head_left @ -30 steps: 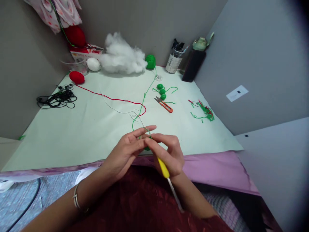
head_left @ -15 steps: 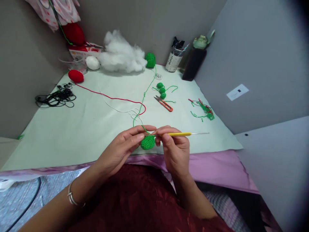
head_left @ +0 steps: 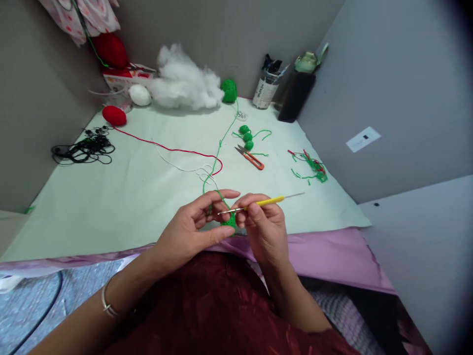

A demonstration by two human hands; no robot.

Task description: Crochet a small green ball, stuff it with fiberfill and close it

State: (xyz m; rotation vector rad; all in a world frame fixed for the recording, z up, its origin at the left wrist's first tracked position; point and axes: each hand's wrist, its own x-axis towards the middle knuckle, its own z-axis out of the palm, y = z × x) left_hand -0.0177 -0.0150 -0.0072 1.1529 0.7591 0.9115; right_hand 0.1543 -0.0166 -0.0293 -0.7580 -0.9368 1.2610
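My left hand (head_left: 201,217) pinches a small green crochet piece (head_left: 229,222) between thumb and fingers, covering much of it. A strand of green yarn (head_left: 220,143) runs from this hand up to the green yarn ball (head_left: 229,90) at the back. My right hand (head_left: 266,224) grips a crochet hook (head_left: 271,200) by its yellow handle, fingers close beside the crochet piece. The hook's metal tip points left, over the top of the green piece. A green loop appears to sit on its shaft.
Orange-handled thread snips (head_left: 251,159) lie beside small green balls (head_left: 247,137). White stuffing (head_left: 186,81), a red yarn ball (head_left: 114,116) and black cord (head_left: 86,148) are on the left. A pen cup (head_left: 265,91), dark bottle (head_left: 297,93) and yarn scraps (head_left: 314,167) stand or lie right.
The hook has tilted, its rear end rising and its tip now showing left of the green piece. My left thumb has moved down, and the piece has turned and is more covered.
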